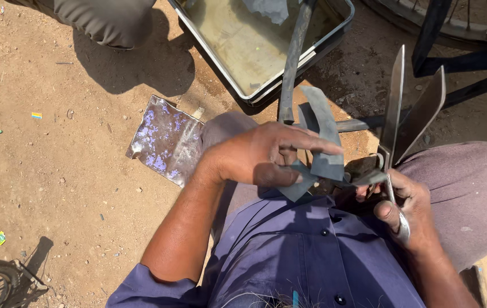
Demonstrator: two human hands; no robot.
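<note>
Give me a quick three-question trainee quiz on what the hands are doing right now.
1. True or false: the blades of the scissors in the right hand stand open.
2. What does the left hand hold? A) a grey rubber strip B) a green wire C) a spoked wheel
3. Fill in: behind the hands, on the dirt, sits a rectangular ____ of murky water.

Key: 1 true. 2 A. 3 tray.
</note>
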